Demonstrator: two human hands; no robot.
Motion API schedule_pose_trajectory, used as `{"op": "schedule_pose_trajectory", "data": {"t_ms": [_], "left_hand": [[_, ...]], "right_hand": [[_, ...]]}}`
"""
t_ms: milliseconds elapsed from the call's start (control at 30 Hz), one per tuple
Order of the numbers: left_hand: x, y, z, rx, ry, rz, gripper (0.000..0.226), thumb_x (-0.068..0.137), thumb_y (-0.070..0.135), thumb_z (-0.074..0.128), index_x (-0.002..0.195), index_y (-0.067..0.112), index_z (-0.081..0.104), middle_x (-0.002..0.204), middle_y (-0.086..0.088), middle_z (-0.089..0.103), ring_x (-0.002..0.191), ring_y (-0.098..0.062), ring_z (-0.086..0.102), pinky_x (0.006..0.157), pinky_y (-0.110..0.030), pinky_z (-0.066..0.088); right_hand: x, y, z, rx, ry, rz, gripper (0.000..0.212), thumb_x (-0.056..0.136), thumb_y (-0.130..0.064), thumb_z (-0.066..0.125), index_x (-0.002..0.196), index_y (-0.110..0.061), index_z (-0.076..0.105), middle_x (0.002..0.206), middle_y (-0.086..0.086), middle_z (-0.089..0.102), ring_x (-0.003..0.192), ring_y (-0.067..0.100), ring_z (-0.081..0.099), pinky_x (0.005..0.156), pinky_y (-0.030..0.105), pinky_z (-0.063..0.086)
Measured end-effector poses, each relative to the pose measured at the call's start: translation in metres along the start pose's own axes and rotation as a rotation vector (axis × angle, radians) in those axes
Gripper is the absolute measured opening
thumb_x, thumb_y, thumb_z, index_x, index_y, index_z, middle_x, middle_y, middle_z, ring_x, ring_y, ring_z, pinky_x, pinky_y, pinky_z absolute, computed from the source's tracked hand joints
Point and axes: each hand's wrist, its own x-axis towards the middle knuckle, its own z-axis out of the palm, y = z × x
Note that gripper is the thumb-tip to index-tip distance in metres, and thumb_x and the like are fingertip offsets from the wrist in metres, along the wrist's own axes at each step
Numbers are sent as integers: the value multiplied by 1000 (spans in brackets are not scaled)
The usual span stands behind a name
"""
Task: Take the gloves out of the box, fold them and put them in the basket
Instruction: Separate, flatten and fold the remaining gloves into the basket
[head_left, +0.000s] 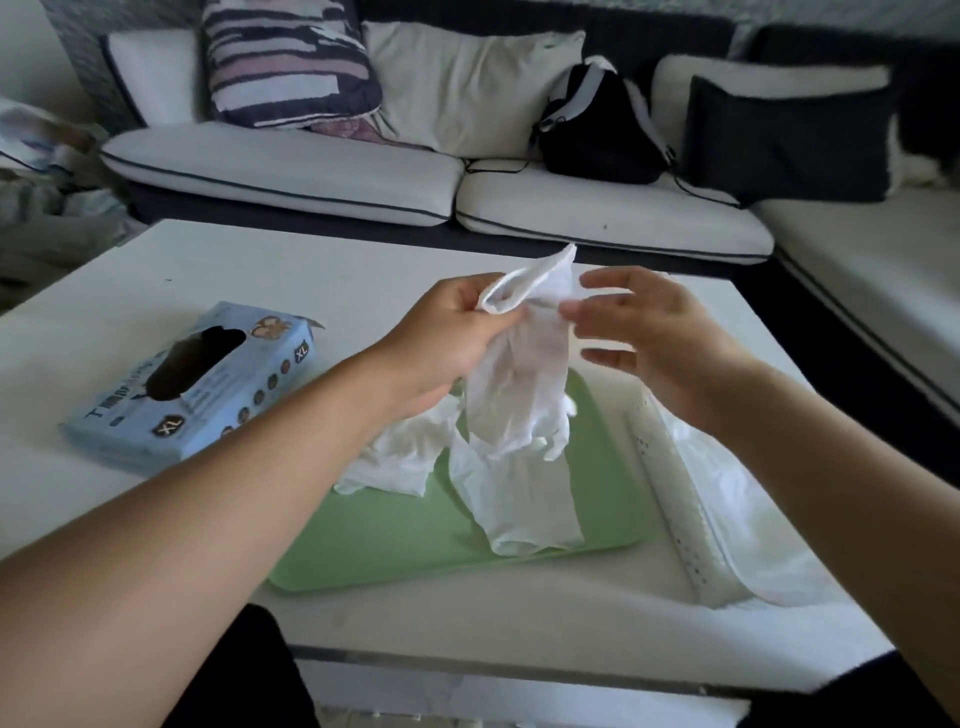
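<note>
Now my left hand (457, 332) pinches the glove (519, 374) by its cuff at mid-frame above the green tray (597, 499), my right hand (639, 332) open beside it, so I should smooth it flat before folding.

Three gloves (519, 374), one box (197, 384), one basket (675, 499)

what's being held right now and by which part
The left hand pinches a white glove at its cuff end, fingers hanging down. The right hand is open beside it.
</note>
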Motion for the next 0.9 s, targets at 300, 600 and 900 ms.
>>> {"op": "schedule_pose_trajectory", "data": {"t_ms": [300,600,900], "left_hand": [[0,-8,-7,245,-211,-170,22,99,27,65,109,11,74,107,-17,75,96,-31,73,88,-44,56],[38,-7,-14,341,214,386,10,94,17,72,100,21,79,94,5,78,87,-6,70,79,-22,52],[18,-82,-9,708,-272,65,23,86,3,73,96,21,82,89,14,77,82,6,68,84,-29,57]], "right_hand": [[-1,16,-16,19,-234,109,31,77,-16,74,106,-4,72,106,11,75,96,25,72,85,32,60],[38,1,-7,-144,193,-485,13,84,-10,79,93,-3,75,91,13,76,87,27,74,81,37,61],[30,84,-11,-1049,-238,-160,18,74,-21,86,77,-13,70,69,-9,66,68,7,59,62,23,45]]}}
